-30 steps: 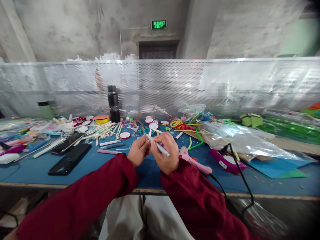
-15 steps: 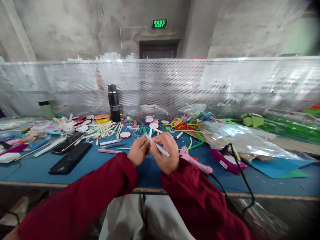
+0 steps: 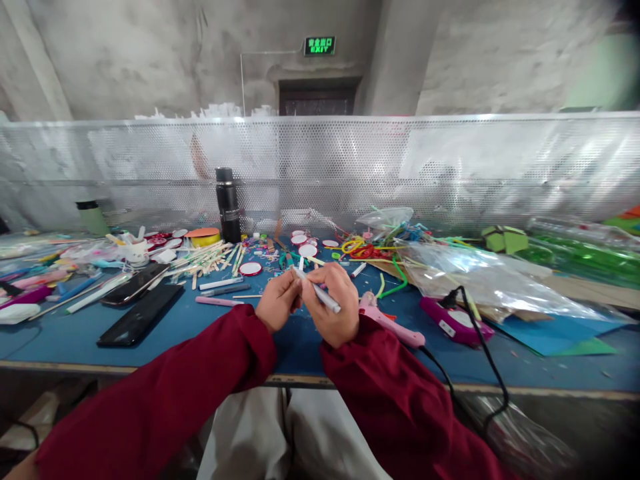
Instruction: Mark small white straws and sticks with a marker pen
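Note:
In my right hand (image 3: 334, 303) is a whitish marker pen (image 3: 325, 298), gripped like a writing tool with its tip end pointing up and left. My left hand (image 3: 278, 300) is closed close against it, thumb and fingers pinched together. A small white piece (image 3: 301, 264) sticks up where the fingertips meet; the rest of what the left fingers hold is hidden. Left of my hands lie a white marker (image 3: 221, 284), a grey marker (image 3: 227, 291) and a pink pen (image 3: 219, 301). A pink glue gun (image 3: 393, 323) rests just right of my right wrist.
A black bottle (image 3: 228, 207) stands toward the back, near a perforated metal screen (image 3: 320, 167). Two dark phones (image 3: 141, 317) lie at left beside a pile of craft sticks (image 3: 200, 259). At right are a purple power socket (image 3: 455, 321) with a black cord and clear plastic bags (image 3: 490, 273).
Both hands stay nearly in place over the table edge. The marker pen in my right hand has shifted only very slightly.

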`<state>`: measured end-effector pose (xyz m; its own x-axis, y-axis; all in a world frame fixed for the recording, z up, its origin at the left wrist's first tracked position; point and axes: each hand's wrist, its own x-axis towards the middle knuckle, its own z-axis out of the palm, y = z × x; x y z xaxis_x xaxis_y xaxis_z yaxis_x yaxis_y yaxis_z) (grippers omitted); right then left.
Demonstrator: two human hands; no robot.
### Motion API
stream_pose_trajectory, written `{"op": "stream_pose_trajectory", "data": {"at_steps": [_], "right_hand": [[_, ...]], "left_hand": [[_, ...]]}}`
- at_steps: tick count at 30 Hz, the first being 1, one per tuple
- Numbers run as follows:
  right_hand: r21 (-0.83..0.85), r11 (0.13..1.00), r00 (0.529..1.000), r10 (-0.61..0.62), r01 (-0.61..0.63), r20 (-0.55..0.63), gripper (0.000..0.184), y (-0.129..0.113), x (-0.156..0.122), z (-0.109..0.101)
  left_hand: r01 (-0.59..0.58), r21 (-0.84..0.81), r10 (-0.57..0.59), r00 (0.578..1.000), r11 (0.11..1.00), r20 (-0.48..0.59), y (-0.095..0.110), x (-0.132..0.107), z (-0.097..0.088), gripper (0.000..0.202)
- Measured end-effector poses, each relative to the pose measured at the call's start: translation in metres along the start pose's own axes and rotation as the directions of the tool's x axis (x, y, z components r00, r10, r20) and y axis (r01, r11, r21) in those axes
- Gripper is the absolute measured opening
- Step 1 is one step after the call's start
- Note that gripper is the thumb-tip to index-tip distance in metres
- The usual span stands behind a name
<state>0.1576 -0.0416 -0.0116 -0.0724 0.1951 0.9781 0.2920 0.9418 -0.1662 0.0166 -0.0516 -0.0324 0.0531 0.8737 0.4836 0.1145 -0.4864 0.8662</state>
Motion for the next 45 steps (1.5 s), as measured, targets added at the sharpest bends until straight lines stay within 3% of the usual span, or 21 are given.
{"op": "stream_pose_trajectory", "data": {"at_steps": [45], "right_hand": [[0.009, 0.997, 0.997, -0.071, 0.071, -0.043, 0.015, -0.0009, -0.0013, 0.0038]], "left_hand": [[-0.031, 0.019, 0.031, 1.000, 0.999, 0.002, -0.0012, -0.0004, 0.0000, 0.051]]}}
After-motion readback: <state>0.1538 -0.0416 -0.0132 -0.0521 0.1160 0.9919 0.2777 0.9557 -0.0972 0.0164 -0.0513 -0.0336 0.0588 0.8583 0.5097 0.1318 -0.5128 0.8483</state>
